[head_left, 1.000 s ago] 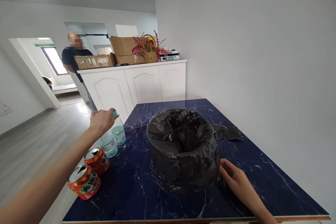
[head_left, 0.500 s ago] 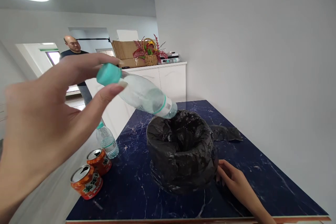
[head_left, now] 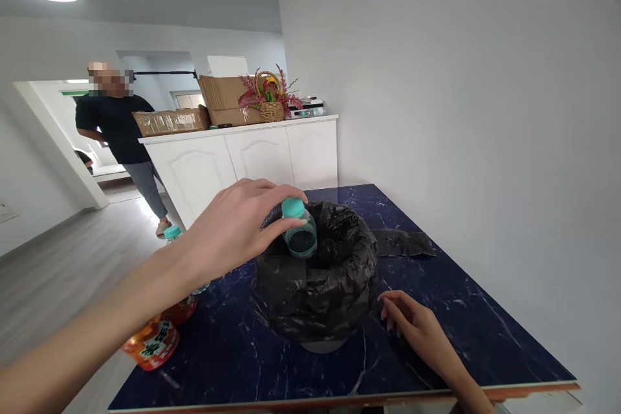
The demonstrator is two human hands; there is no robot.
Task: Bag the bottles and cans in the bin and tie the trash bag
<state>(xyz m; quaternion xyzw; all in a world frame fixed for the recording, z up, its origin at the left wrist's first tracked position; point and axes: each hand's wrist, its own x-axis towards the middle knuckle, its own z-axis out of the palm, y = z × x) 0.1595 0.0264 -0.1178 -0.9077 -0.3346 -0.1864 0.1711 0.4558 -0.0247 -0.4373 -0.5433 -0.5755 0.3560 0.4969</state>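
Note:
My left hand (head_left: 237, 229) pinches a clear plastic bottle (head_left: 301, 238) by its teal cap and holds it upright over the mouth of a bin lined with a black bag (head_left: 317, 275). My right hand (head_left: 412, 323) rests on the dark blue marble table (head_left: 460, 310) just right of the bin, fingers loosely curled, with nothing in them. A second bottle with a teal cap (head_left: 173, 234) stands at the table's left edge, partly hidden behind my left arm. Two orange cans (head_left: 158, 343) lie beside it.
A spare piece of black bag (head_left: 402, 242) lies behind the bin. A white wall (head_left: 460, 110) runs along the table's right side. A person in a dark shirt (head_left: 116, 126) stands by a white cabinet (head_left: 242, 155) holding boxes and a flower basket.
My left hand lifted one bottle from the left edge, swung it across, and now holds it upright above the bin. My right hand slipped slightly away from the bag.

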